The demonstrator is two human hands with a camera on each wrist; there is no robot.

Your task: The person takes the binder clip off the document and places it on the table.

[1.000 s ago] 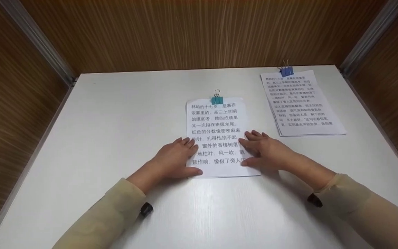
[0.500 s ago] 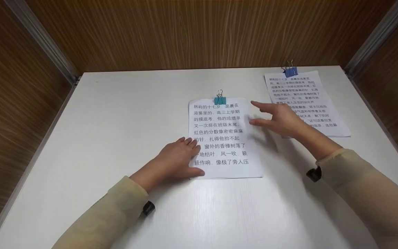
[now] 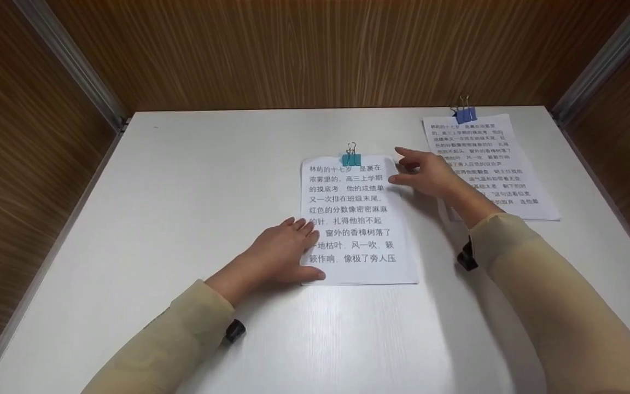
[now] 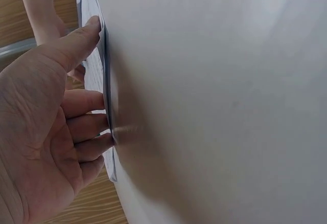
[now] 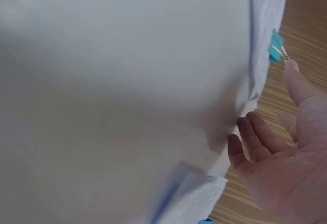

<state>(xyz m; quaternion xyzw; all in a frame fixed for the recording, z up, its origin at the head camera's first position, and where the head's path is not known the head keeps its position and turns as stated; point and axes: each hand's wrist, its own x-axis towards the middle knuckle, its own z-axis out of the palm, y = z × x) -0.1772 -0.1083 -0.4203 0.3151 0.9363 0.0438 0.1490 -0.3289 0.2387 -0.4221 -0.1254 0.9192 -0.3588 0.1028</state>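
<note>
A stack of printed paper (image 3: 356,219) lies on the white table, with a teal binder clip (image 3: 351,160) on its top edge. My left hand (image 3: 279,251) rests on the stack's lower left edge, thumb and fingers spread along it. In the left wrist view its fingertips (image 4: 97,144) touch the side of the sheets. My right hand (image 3: 427,172) hovers beside the stack's upper right edge, thumb and forefinger apart. The right wrist view shows nothing between its fingers (image 5: 250,137), with the teal clip close to the thumb.
Farther right lies a second printed stack (image 3: 517,186) with a blue binder clip (image 3: 466,114); my right hand covers part of its left side. Wood-grain panels (image 3: 326,54) stand behind the table and at both sides.
My right hand has left the lower right edge of the teal-clipped stack and moved up beside its upper right edge. The left hand stays on the lower left edge.
</note>
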